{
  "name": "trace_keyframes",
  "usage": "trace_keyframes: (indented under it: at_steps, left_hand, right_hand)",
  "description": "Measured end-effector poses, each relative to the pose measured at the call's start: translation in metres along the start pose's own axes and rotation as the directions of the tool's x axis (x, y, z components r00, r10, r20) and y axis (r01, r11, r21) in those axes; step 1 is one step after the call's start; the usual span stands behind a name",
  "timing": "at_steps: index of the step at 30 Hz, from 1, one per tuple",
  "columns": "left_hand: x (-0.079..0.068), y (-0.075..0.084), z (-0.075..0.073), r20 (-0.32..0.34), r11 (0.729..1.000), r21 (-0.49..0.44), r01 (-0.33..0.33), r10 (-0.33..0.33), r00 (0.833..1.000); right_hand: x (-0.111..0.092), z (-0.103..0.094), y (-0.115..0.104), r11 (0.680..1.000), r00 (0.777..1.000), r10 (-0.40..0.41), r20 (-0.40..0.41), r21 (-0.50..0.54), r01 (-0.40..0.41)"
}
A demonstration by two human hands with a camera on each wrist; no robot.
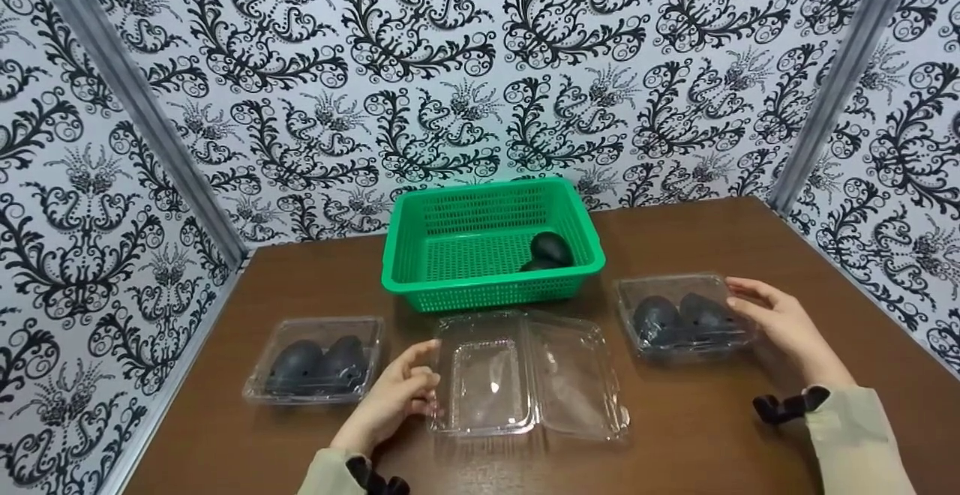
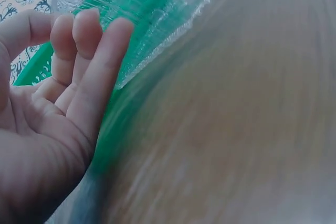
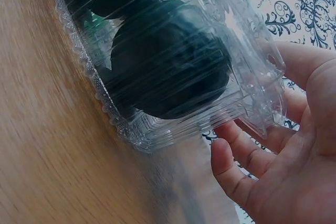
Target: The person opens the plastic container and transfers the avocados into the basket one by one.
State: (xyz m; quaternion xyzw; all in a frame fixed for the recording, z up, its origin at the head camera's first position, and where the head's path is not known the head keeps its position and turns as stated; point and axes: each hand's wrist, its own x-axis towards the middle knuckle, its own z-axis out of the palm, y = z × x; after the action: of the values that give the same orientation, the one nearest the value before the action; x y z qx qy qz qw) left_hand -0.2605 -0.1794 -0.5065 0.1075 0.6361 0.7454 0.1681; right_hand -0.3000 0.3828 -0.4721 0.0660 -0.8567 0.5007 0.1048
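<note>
My left hand (image 1: 401,386) is at the left edge of an open clear plastic clamshell container (image 1: 495,375), its fingers bent loosely and fingertips beside the rim. The clamshell lies with its lid folded out to the right. In the left wrist view, the fingers (image 2: 102,66) overlap the clear plastic (image 2: 173,3); firm contact is hard to tell. My right hand (image 1: 780,322) holds the right end of a closed clear container (image 1: 637,337) with two dark avocado-shaped fruits (image 1: 658,319) inside. In the right wrist view, thumb and fingers (image 3: 236,145) are around the container's corner (image 3: 262,103).
A green basket (image 1: 487,285) stands at the back middle, holding two dark fruits (image 1: 551,247). Another closed clear container (image 1: 262,386) with two dark fruits sits on the left of the brown table (image 1: 675,435). Patterned walls (image 1: 480,90) stand behind and at the sides.
</note>
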Motion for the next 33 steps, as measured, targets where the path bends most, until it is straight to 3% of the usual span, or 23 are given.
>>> trace_keyframes:
  at_steps: [11, 26, 33]
  left_hand:
    - [-0.002, 0.011, 0.005, 0.006, 1.0, 0.018, -0.011, 0.011, 1.0]
    - [-0.008, 0.025, 0.015, 0.038, 0.999, -0.014, -0.047, 0.048, 0.998]
    - [-0.009, 0.031, 0.016, 0.025, 0.998, -0.02, -0.06, 0.061, 0.998]
  right_hand:
    - [-0.002, 0.001, -0.004, 0.997, 1.0, -0.012, 0.009, 0.074, 0.012]
    - [-0.002, 0.001, -0.002, 0.982, 0.997, 0.054, 0.054, 0.176, -0.062]
    - [-0.003, 0.0, 0.0, 0.987, 0.997, 0.061, 0.046, 0.143, -0.067]
